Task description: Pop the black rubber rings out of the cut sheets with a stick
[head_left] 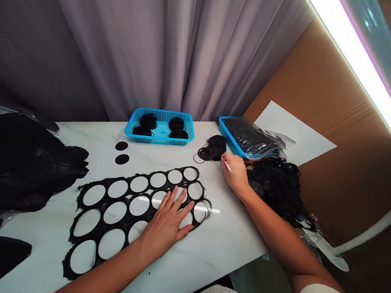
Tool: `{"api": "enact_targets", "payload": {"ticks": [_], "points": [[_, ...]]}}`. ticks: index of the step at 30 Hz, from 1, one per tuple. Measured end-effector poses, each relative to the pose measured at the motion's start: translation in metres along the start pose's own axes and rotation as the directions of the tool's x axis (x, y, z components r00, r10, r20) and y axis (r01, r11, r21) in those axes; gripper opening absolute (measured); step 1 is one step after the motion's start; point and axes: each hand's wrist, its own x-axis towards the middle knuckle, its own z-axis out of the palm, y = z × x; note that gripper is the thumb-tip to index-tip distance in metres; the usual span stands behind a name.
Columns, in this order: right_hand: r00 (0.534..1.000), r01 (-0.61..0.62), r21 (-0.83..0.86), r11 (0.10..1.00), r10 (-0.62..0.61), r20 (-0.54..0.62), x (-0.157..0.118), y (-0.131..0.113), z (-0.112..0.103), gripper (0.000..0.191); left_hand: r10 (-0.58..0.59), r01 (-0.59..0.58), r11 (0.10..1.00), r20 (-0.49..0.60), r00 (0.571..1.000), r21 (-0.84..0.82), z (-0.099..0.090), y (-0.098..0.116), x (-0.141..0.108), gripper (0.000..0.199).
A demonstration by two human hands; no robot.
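My left hand (166, 221) lies flat, fingers spread, on a thin black sheet (101, 207) with rows of large round holes. Through the holes the white tabletop shows. In my right hand (237, 175) is a slim white pen-like tool (228, 166), gripped between the fingers. Its tip is beside a loose pile of thin black rings (211, 149), and whether it touches them I cannot tell. Two black discs (121, 159) lie on the table, left of the first basket.
A blue basket (159, 141) at the back holds bundles of black rings. Another blue basket (230, 138) carries a plastic-wrapped black pack (250, 137). Black scraps (278, 190) heap beneath my right forearm. Black sheeting (30, 162) covers the table's left; a cardboard wall (326, 106) stands right.
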Motion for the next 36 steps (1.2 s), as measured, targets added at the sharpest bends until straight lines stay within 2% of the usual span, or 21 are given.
{"api": "enact_targets", "payload": {"ticks": [1,3,6,9,14,23,33,36], "points": [[0.999,-0.053,0.06,0.997,0.053,-0.005,0.007,0.002,0.0,0.014,-0.002,0.002,1.0,0.009,1.0,-0.002,-0.003,0.0,0.001,0.053],[0.992,-0.114,0.262,0.958,0.097,0.075,0.013,-0.003,0.004,0.013,-0.006,0.006,1.0,0.015,1.0,-0.006,-0.008,0.0,0.006,0.05],[0.962,-0.199,0.543,0.815,0.056,0.268,0.004,-0.025,0.013,0.019,-0.029,0.029,1.0,-0.027,0.999,0.012,-0.011,-0.007,0.017,0.051],[0.927,-0.26,0.657,0.707,-0.007,0.374,-0.007,-0.047,0.022,0.016,-0.071,0.076,0.996,-0.076,0.995,0.056,-0.002,-0.016,0.027,0.055],[0.89,-0.299,0.695,0.653,-0.071,0.45,-0.012,-0.059,0.029,0.014,-0.069,0.077,0.991,-0.08,0.994,0.111,0.013,-0.022,0.028,0.056],[0.901,-0.249,0.697,0.672,-0.104,0.422,-0.015,-0.057,0.033,0.013,-0.082,0.089,0.986,-0.051,0.995,0.139,0.012,-0.019,0.026,0.058],[0.903,-0.24,0.706,0.666,-0.113,0.414,-0.016,-0.057,0.032,0.016,-0.075,0.084,0.989,-0.081,0.994,0.119,0.012,-0.019,0.025,0.055],[0.907,-0.172,0.697,0.696,-0.164,0.387,-0.017,-0.056,0.033,0.017,-0.074,0.081,0.992,-0.076,0.994,0.096,0.011,-0.018,0.025,0.053]]}}
